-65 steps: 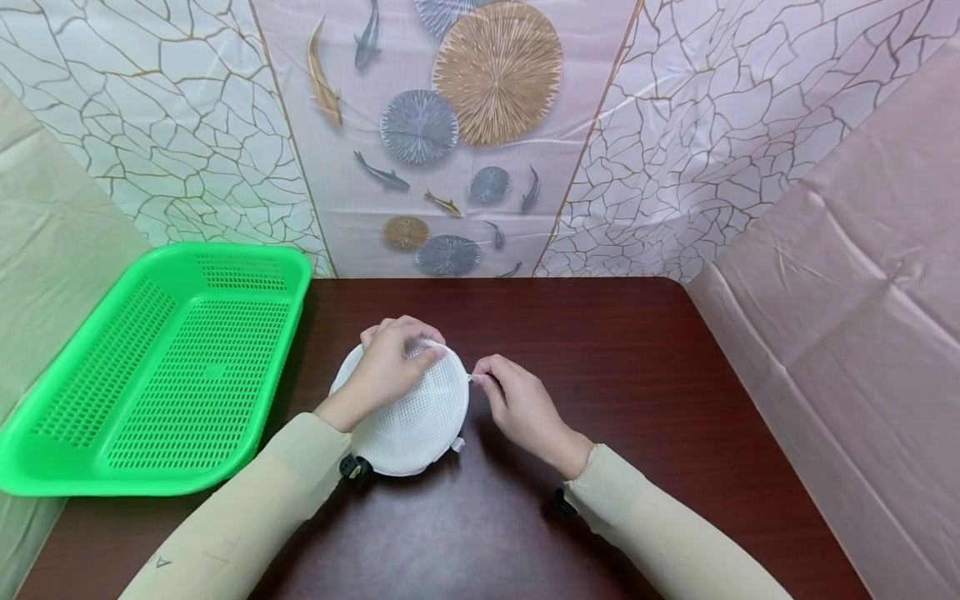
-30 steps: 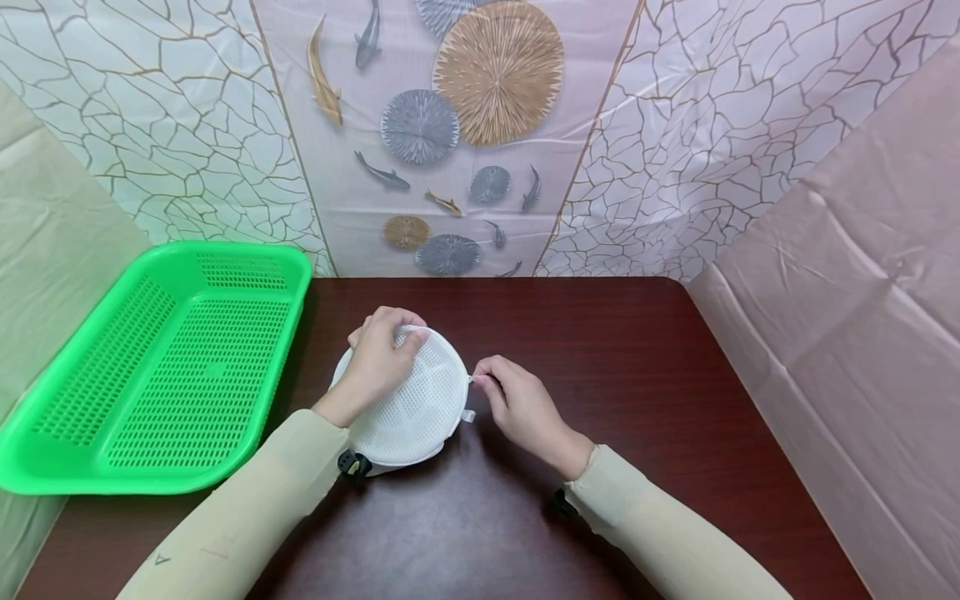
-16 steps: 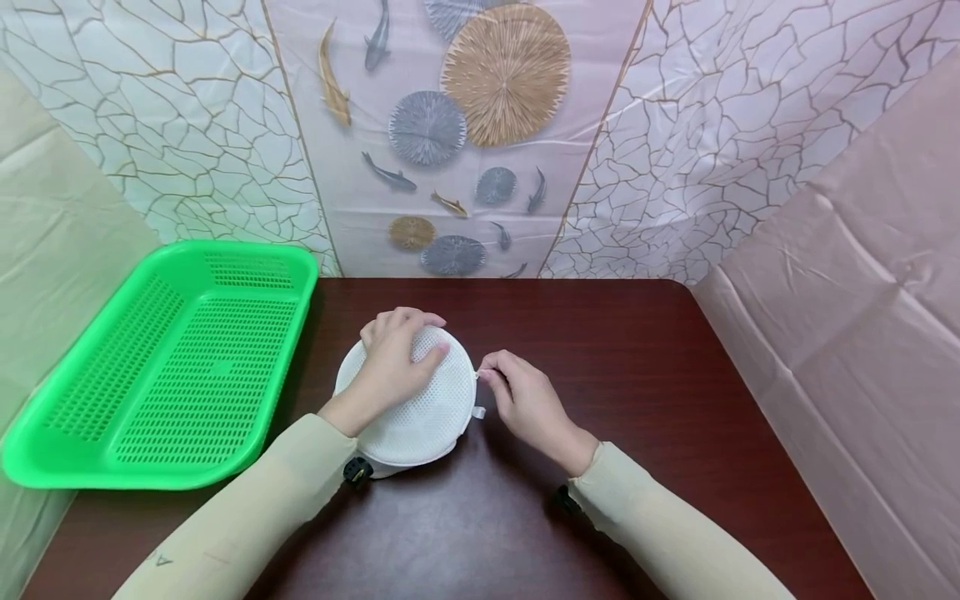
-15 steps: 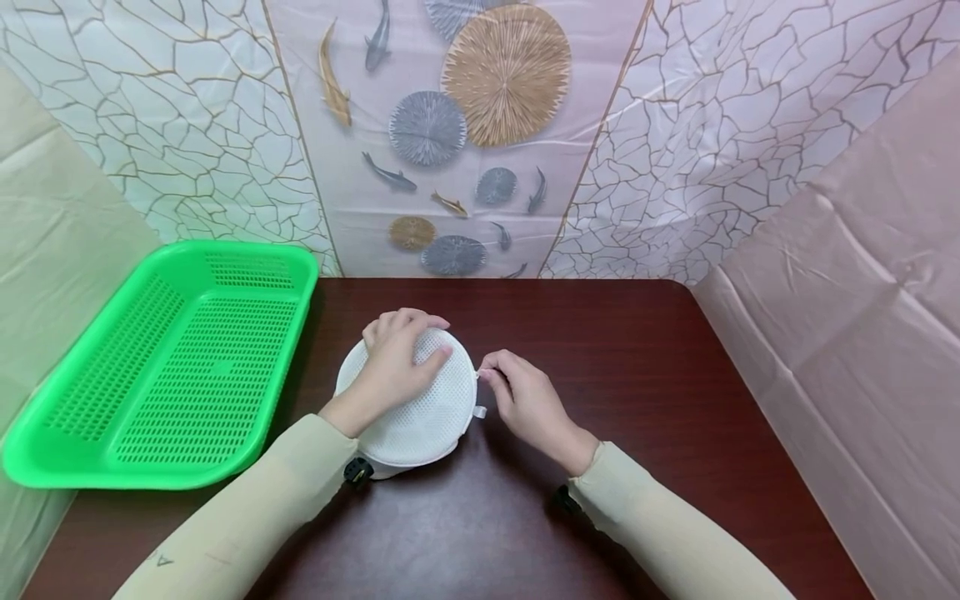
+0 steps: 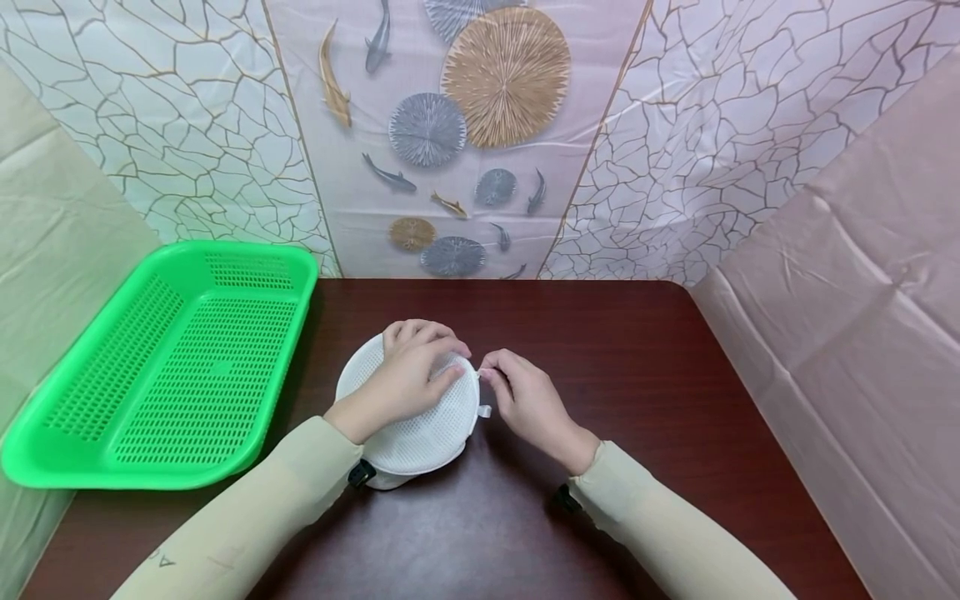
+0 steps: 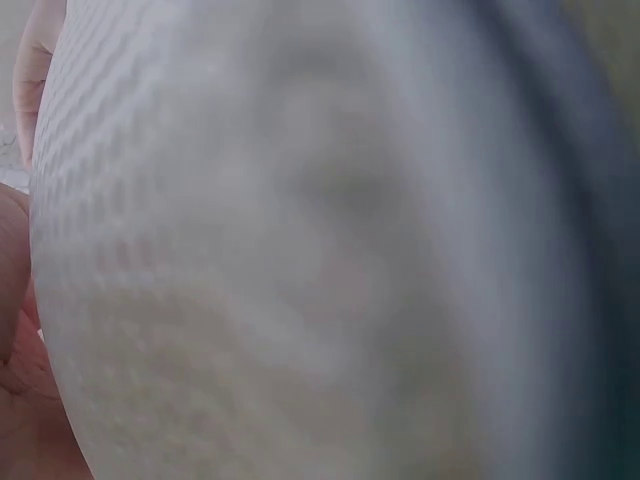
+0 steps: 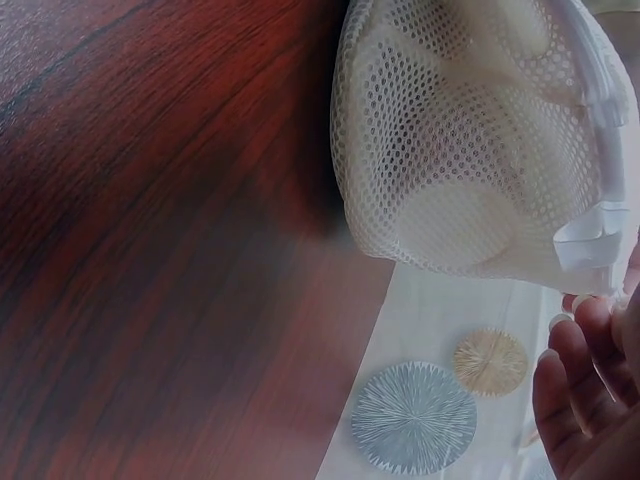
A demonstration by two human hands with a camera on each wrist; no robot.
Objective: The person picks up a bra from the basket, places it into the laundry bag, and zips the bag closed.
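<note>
A round white mesh laundry bag point(image 5: 420, 446) stands on the dark red table, its flat mesh top facing up. My left hand point(image 5: 405, 379) lies over that top and grips the bag at its far right rim, thumb on the mesh. At the right edge my right hand point(image 5: 528, 404) pinches a small zipper pull between thumb and forefinger. A short white fabric tab point(image 5: 484, 411) sticks out just below. In the right wrist view the bag's mesh side point(image 7: 440, 140) bulges, with the right fingers point(image 7: 575, 370) beside its zipped rim. Blurred mesh point(image 6: 200, 250) fills most of the left wrist view.
A large green plastic basket point(image 5: 288, 367) with perforated walls stands to the left of the bag. The table point(image 5: 637, 358) ends at a patterned backdrop point(image 5: 495, 242) behind, and a pinkish cloth point(image 5: 840, 317) hangs along the right side.
My left hand has slid rightward along the top, its fingers nearer the zipper pull. The bag has turned so its tab sits higher on the right. My right hand keeps its pinch almost in place.
</note>
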